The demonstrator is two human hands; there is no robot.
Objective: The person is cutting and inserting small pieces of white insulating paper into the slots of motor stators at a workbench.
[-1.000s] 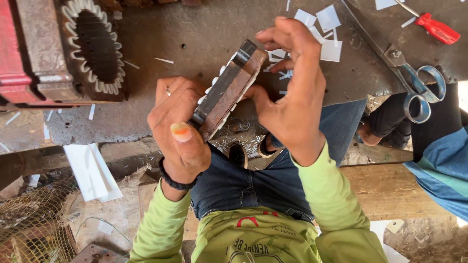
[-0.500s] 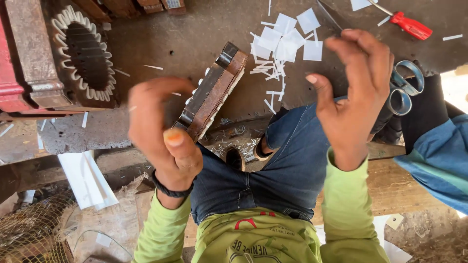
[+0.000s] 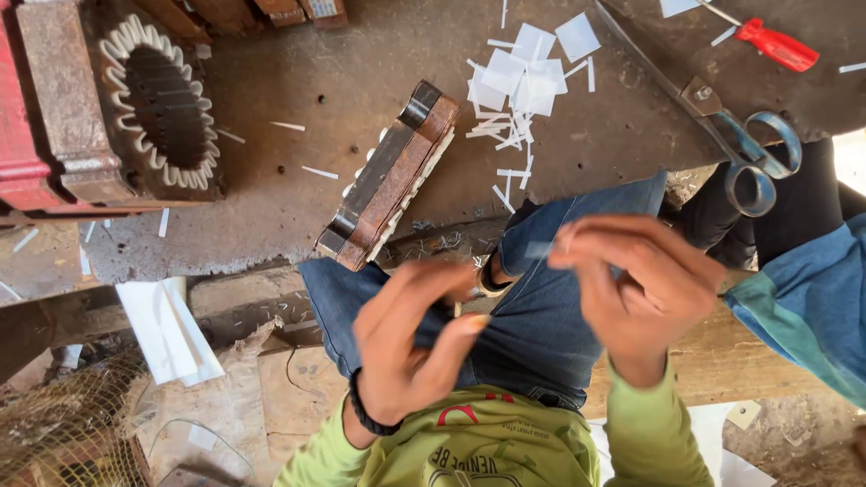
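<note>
1. Both hands are now off the block. The left hand (image 3: 410,347), at 6 o'clock, has come down over the lap with its fingers curled close. Motion blur hides whether it grips anything. The right hand (image 3: 642,287), at 4 o'clock, has its fingertips pressed together on what looks like a small pale slip of paper (image 3: 539,250).
2. The dusty grey metal table (image 3: 361,54) fills the view from 10 to 2 o'clock.
3. A red-painted metal frame (image 3: 18,117) stands at 9 o'clock.
4. A round dark core with a scalloped white paper lining (image 3: 162,104) lies at 10 o'clock.
5. The rusty brown laminated metal block with white paper teeth (image 3: 388,176) was in the left hand half a second ago. It now lies tilted at the table's near edge, at 11 o'clock from the hands, and neither hand touches it.
6. Folded white paper sheets (image 3: 167,329) lie on the ground at 8 o'clock.
7. Steel scissors with blue handles (image 3: 749,153) rest at 2 o'clock.
8. A red-handled screwdriver (image 3: 776,45) sits at 1 o'clock.
9. Cut white paper squares and strips (image 3: 528,77) are scattered at 12 o'clock.
10. No package shows. The one label-like thing is a pale tag with clipped corners (image 3: 744,413), on the ground at 5 o'clock.
</note>
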